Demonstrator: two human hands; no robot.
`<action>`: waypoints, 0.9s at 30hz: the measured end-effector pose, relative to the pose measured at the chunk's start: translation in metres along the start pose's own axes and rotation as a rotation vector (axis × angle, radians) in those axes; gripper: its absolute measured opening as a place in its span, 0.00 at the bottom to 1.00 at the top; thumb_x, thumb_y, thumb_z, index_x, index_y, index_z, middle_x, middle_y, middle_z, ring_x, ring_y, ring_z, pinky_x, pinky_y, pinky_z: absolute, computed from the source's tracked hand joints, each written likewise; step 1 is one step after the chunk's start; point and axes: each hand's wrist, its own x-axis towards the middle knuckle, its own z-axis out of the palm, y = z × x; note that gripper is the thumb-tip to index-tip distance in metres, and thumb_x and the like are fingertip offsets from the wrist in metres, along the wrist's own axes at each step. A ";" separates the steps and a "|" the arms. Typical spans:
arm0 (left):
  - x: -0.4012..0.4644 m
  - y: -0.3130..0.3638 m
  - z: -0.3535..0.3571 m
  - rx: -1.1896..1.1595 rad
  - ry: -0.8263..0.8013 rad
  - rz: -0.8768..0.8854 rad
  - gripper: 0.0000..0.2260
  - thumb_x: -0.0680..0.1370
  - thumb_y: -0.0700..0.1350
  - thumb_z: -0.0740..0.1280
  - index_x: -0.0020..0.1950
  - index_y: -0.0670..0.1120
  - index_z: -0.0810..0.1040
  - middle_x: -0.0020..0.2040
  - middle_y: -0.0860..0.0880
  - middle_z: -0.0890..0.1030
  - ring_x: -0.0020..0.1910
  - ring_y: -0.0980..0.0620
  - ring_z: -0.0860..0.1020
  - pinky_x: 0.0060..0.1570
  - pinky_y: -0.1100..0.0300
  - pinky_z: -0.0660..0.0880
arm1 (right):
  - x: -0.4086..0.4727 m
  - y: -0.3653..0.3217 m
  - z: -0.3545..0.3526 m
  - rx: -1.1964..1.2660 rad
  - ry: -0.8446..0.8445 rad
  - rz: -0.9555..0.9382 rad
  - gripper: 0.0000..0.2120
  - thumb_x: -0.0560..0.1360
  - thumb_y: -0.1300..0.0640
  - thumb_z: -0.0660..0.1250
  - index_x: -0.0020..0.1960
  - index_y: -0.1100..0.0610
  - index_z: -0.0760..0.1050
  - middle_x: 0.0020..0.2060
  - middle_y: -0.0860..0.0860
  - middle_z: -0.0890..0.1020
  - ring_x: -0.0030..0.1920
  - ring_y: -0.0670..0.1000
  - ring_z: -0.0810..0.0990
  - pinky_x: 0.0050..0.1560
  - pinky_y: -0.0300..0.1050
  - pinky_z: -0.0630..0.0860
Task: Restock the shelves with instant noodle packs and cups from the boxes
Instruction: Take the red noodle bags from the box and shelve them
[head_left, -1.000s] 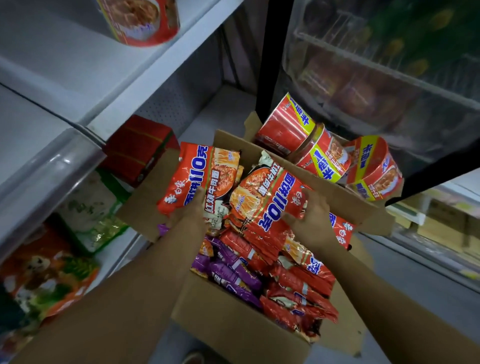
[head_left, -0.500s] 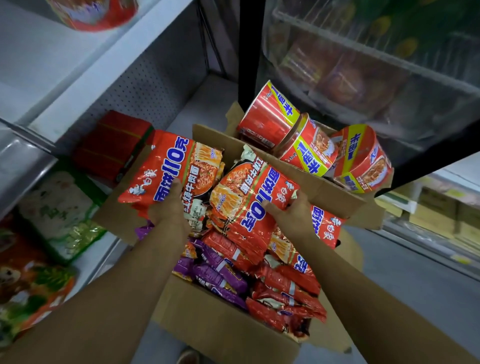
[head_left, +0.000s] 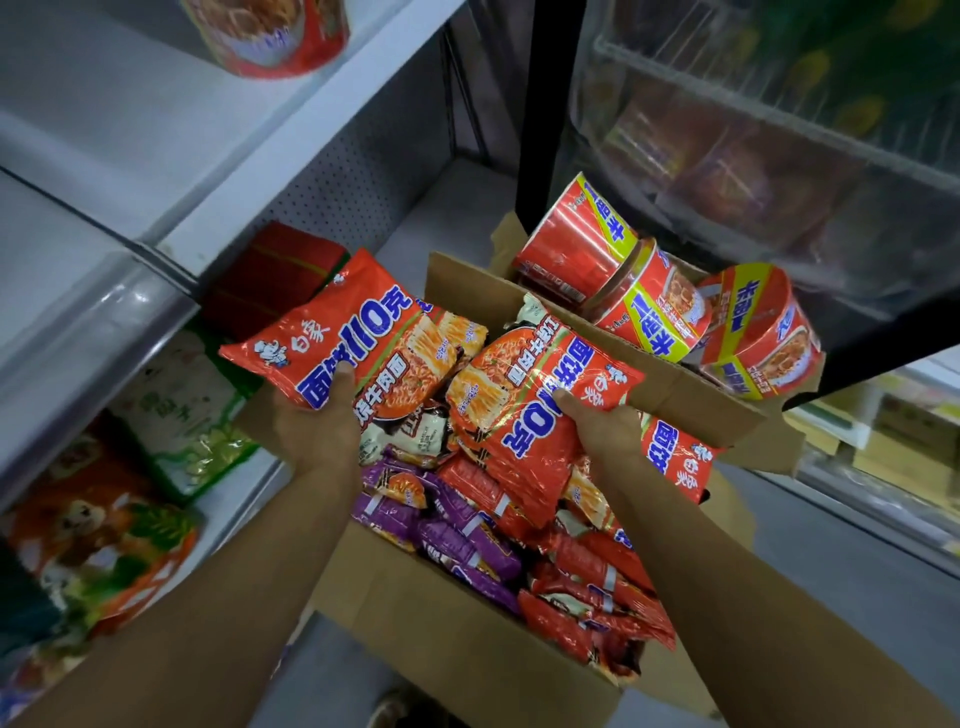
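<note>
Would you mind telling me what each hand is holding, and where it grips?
Left hand grips an orange noodle pack by its near edge; right hand grips another pack likewise.

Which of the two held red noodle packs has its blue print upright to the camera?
The red noodle pack in the left hand; the right hand holds its red pack with print upside down.

Left hand (head_left: 317, 431): forearm reaching forward, thumb on top, grip closed on something.
Right hand (head_left: 602, 431): forearm reaching forward, thumb on top, likewise gripping.
</note>
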 end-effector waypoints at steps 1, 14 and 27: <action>-0.002 0.003 -0.005 0.000 -0.008 0.010 0.20 0.75 0.46 0.72 0.64 0.44 0.73 0.55 0.49 0.81 0.51 0.49 0.81 0.55 0.47 0.78 | -0.004 -0.001 0.002 0.026 0.004 -0.014 0.17 0.69 0.57 0.76 0.53 0.58 0.74 0.49 0.54 0.81 0.42 0.52 0.80 0.46 0.49 0.77; -0.011 0.032 -0.071 0.078 -0.092 0.066 0.12 0.76 0.47 0.70 0.59 0.49 0.75 0.53 0.48 0.81 0.48 0.48 0.81 0.49 0.54 0.77 | -0.032 -0.069 0.001 -0.505 -0.372 -0.427 0.20 0.73 0.54 0.72 0.61 0.53 0.68 0.44 0.47 0.81 0.40 0.48 0.82 0.38 0.43 0.78; -0.009 0.024 -0.094 0.163 -0.173 0.028 0.10 0.75 0.49 0.69 0.55 0.51 0.75 0.46 0.50 0.82 0.44 0.51 0.81 0.40 0.60 0.76 | 0.009 -0.071 0.063 -1.082 -0.427 -0.721 0.25 0.75 0.54 0.69 0.70 0.56 0.67 0.63 0.54 0.78 0.58 0.54 0.79 0.60 0.52 0.75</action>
